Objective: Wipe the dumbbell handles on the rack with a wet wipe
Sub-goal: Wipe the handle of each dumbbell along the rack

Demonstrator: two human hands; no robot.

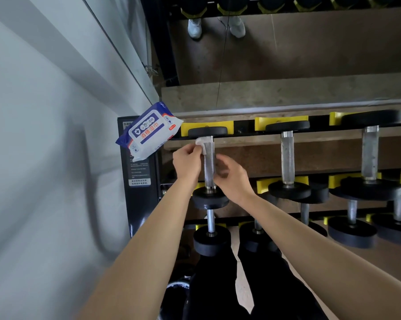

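The left dumbbell (pixel 209 132) lies on the top shelf of the black rack (pixel 243 130). Its far black end sits in a yellow holder (pixel 206 124). Its near black end points at the person. The shiny, bumpy handle (pixel 209 165) runs between the two ends.

The wet wipe (pixel 200 144) is white and crumpled. It sits on the far part of this handle, on its left side, right under the far black end. The left hand (pixel 187 162) is just left of the handle. Its fingers and thumb are squeezed together on the wipe and press it on the metal.

The right hand (pixel 231 176) is just right of the handle, by its near part. Its fingers are bent toward the metal. This hand is blurry, so I cannot tell if it holds the handle or only touches it.

A blue and white pack of wipes (pixel 148 132) lies to the left of this dumbbell, on the corner of the rack. To the right of the dumbbell lies a second dumbbell (pixel 287 158), and past that a bigger third dumbbell (pixel 369 153). Below it, on the lower shelf, is a small dumbbell (pixel 210 220). Behind it a mirror (pixel 310 54) shows two pale shoes (pixel 193 28).
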